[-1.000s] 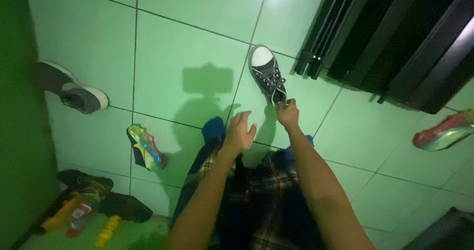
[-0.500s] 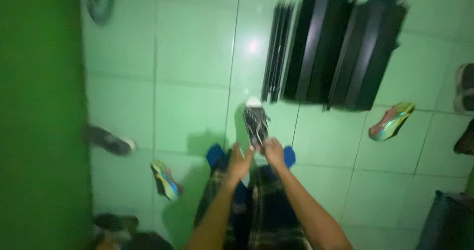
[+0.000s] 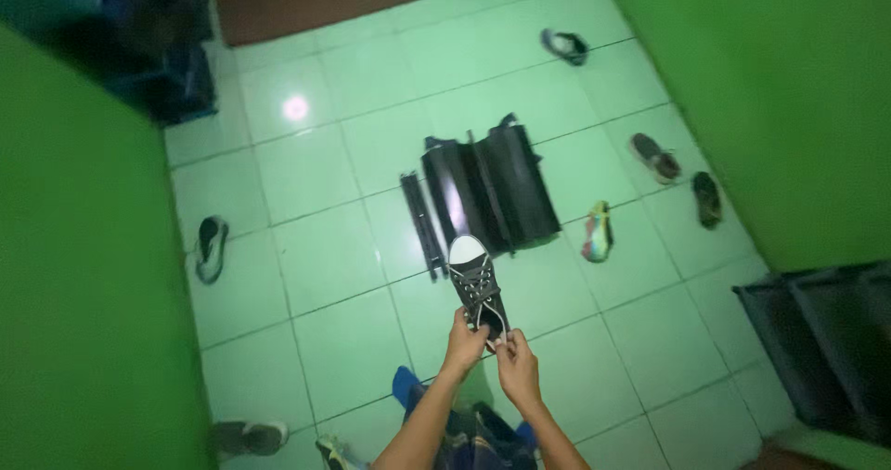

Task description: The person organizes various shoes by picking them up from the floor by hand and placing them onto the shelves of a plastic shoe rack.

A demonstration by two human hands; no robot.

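Sneaker (image 3: 477, 287), dark, white toe cap, white laces: gripped at heel end by left hand (image 3: 464, 343) and right hand (image 3: 516, 366), held above tiled floor (image 3: 316, 275), toe pointing away. Black panels (image 3: 492, 190) just beyond toe. Multicoloured shoe (image 3: 597, 232) to right. Grey shoe (image 3: 212, 247) well left.

Dim, green-tinted view, lamp glare on the floor tiles (image 3: 295, 108), soft edges.
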